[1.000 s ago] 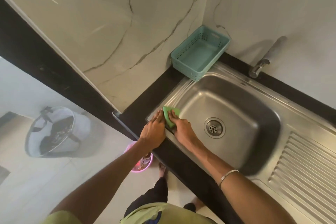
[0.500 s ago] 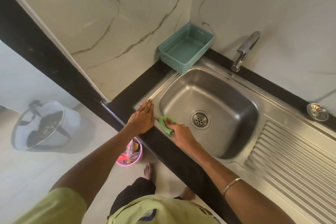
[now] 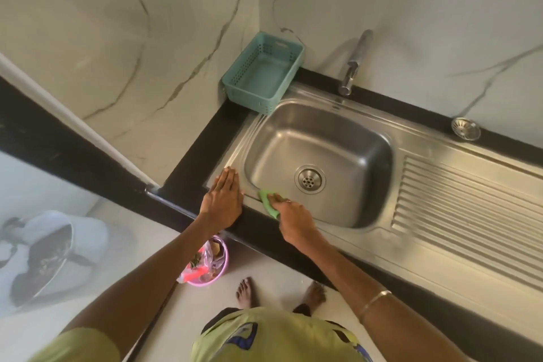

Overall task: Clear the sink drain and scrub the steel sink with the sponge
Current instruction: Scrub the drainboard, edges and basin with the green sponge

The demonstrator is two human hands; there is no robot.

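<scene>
The steel sink (image 3: 332, 138) has an open round drain (image 3: 309, 179) in the bottom of its basin. My right hand (image 3: 293, 219) grips a green sponge (image 3: 268, 200) and presses it on the sink's near-left rim. My left hand (image 3: 222, 200) lies flat, fingers together, on the steel rim and the black counter edge just left of the sponge. The round metal drain strainer (image 3: 465, 128) sits apart on the black counter at the back right.
A teal plastic basket (image 3: 261, 73) stands in the back corner by the marble wall. The tap (image 3: 354, 63) juts over the basin's far rim. A ribbed drainboard (image 3: 470, 211) lies to the right. On the floor stand a pink bin (image 3: 210, 264) and a white bucket (image 3: 50, 256).
My right hand has slid the sponge along the near rim toward the right. My left hand has flattened on the rim's corner. The view has pulled back and shifted, showing the strainer.
</scene>
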